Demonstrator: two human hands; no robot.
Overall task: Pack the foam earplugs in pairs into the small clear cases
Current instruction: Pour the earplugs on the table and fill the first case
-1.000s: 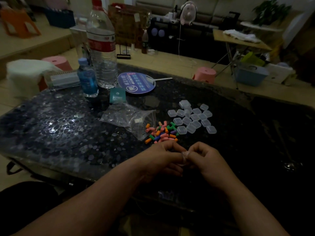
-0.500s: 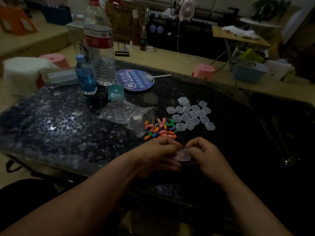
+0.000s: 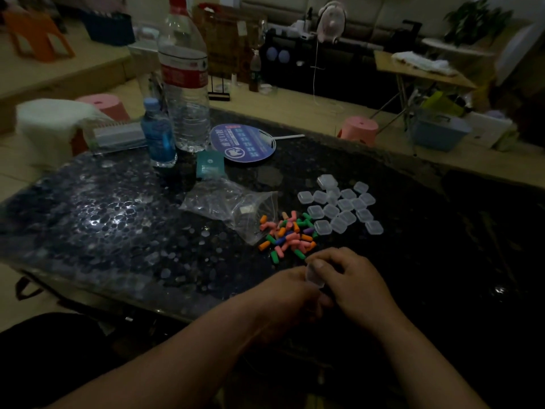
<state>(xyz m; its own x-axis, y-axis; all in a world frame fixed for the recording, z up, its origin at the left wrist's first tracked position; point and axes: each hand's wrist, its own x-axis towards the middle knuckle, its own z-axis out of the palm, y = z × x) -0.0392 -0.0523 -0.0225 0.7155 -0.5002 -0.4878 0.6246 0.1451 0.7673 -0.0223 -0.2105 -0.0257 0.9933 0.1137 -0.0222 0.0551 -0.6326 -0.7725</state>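
Head view: left hand (image 3: 290,293), right hand (image 3: 355,283), fingers (image 3: 331,256) curled round clear case (image 3: 315,278)

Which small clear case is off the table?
The small clear plastic case pinched in the right hand; the other clear cases lie clustered on the dark table.

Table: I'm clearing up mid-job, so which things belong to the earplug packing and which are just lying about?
Job: earplugs, clear cases, held case between left hand and right hand.
Lying about: big bottle, small blue bottle, fan, teal packet.
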